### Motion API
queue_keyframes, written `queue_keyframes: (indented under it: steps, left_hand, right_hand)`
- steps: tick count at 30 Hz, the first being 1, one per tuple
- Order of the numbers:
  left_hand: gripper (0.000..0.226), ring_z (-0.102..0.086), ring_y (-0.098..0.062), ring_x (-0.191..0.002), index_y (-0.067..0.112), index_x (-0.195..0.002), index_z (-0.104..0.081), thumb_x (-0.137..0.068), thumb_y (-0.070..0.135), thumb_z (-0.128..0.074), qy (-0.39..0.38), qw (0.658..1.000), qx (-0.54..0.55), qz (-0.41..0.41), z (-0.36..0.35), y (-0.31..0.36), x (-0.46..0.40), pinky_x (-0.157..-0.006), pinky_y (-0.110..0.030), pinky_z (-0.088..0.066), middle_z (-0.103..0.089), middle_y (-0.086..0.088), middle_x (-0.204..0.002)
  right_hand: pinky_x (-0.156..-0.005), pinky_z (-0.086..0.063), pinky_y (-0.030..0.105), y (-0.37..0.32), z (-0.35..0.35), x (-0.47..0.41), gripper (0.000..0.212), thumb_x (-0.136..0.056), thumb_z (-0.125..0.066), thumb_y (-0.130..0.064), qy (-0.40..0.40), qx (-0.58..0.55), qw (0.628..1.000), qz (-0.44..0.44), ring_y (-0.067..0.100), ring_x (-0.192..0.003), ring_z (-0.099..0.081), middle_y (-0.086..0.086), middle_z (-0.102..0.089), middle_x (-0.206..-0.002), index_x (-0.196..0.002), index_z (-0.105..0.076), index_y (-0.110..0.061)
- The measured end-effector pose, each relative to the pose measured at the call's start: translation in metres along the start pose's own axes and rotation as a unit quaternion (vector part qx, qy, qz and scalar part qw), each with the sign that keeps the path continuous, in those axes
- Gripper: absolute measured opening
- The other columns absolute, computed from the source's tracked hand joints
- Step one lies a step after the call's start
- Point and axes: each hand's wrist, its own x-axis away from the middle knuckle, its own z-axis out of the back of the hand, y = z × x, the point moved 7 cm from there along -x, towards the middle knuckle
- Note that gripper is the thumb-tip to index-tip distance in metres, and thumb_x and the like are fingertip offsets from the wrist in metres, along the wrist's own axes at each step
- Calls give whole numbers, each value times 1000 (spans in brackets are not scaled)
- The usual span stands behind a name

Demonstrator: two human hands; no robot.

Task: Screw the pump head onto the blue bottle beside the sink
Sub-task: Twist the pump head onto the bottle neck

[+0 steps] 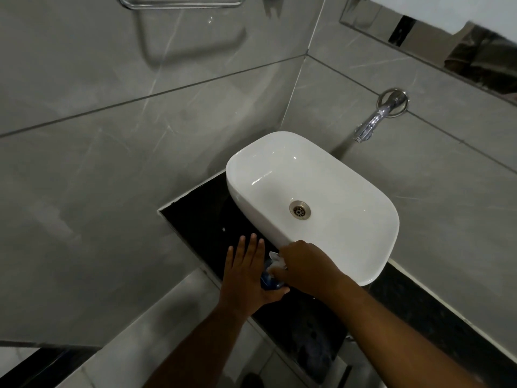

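Note:
A blue bottle (269, 282) stands on the black counter (207, 219) just left of the white basin (316, 203). Only a small part of the bottle shows between my hands. My left hand (247, 273) lies flat against the bottle's left side with fingers straight and spread, thumb under it. My right hand (303, 266) is closed over the white pump head (275, 260) on top of the bottle. Whether the pump head is seated in the neck is hidden by my fingers.
A chrome tap (373, 121) juts from the grey tiled wall behind the basin. A towel rail (179, 4) hangs on the left wall at the top. The counter's front edge (279, 345) runs diagonally below my arms. A mirror edge (419, 43) is at the upper right.

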Motion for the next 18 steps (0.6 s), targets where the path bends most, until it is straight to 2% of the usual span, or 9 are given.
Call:
queue_keyframes:
  steps: [3, 5, 7, 9, 12, 14, 16, 18]
  left_hand:
    - [114, -22, -36, -142, 4, -143, -36, -64, 85, -49, -2, 1000, 0, 2, 0, 0, 0, -111, -59, -18, -34, -19, -151]
    - [112, -25, -38, -140, 3, -142, -38, -65, 83, -49, 9, 1000, 10, -4, 2, 0, 1, -110, -61, -21, -36, -20, -150]
    - [111, -27, -40, -139, 2, -142, -39, -64, 81, -50, 18, 1000, 12, -11, 2, 1, 1, -109, -63, -22, -37, -21, -149]
    - [112, -27, -40, -139, 1, -142, -38, -63, 80, -51, 21, 1000, 14, -13, 3, 2, 1, -109, -63, -23, -37, -22, -149]
    - [114, -24, -39, -140, 2, -143, -36, -64, 83, -48, 8, 1000, 6, -6, 3, 2, 1, -110, -61, -22, -34, -21, -150]
    - [114, -21, -38, -141, 2, -144, -34, -65, 83, -48, 4, 1000, 10, -5, 1, 1, 1, -111, -60, -23, -32, -20, -152]
    - [115, -19, -38, -142, 2, -145, -32, -65, 83, -50, 5, 1000, 26, -9, 0, 0, 2, -112, -59, -23, -29, -20, -153]
    - [116, -16, -37, -143, 3, -146, -30, -65, 83, -52, 7, 999, 35, -8, -3, -1, 2, -113, -57, -22, -27, -19, -154]
  right_hand:
    - [-59, -40, 25, 4, -1, 1, 36, -78, -67, -47, 5, -15, 1000, -10, 17, -72, -58, 6, -67, -88, -88, -63, -13]
    - [-66, -46, 27, 2, -4, 3, 38, -74, -71, -42, 1, -40, 999, 14, 19, -82, -60, 2, -63, -97, -101, -60, -18]
    - [-70, -50, 30, -2, -6, 3, 30, -80, -66, -34, 8, -36, 999, 37, 22, -85, -62, 3, -63, -102, -105, -60, -18]
    - [-72, -55, 34, -4, -7, 0, 23, -85, -59, -33, 22, -3, 999, 38, 24, -81, -66, 8, -68, -96, -96, -64, -13]
    - [-63, -52, 31, 2, -5, -4, 37, -82, -58, -49, 34, 32, 999, -16, 18, -68, -62, 6, -70, -81, -81, -65, -13]
    - [-63, -52, 31, 5, -4, -2, 42, -78, -61, -55, 26, 20, 999, -34, 18, -69, -62, 6, -69, -82, -83, -66, -14]
    - [-69, -55, 34, 4, -3, 1, 35, -76, -67, -45, -2, -36, 999, -20, 21, -78, -63, 6, -67, -91, -94, -65, -14]
    - [-71, -54, 34, -3, -1, 1, 25, -79, -65, -28, -26, -80, 996, 9, 23, -81, -63, 7, -67, -95, -99, -65, -12]
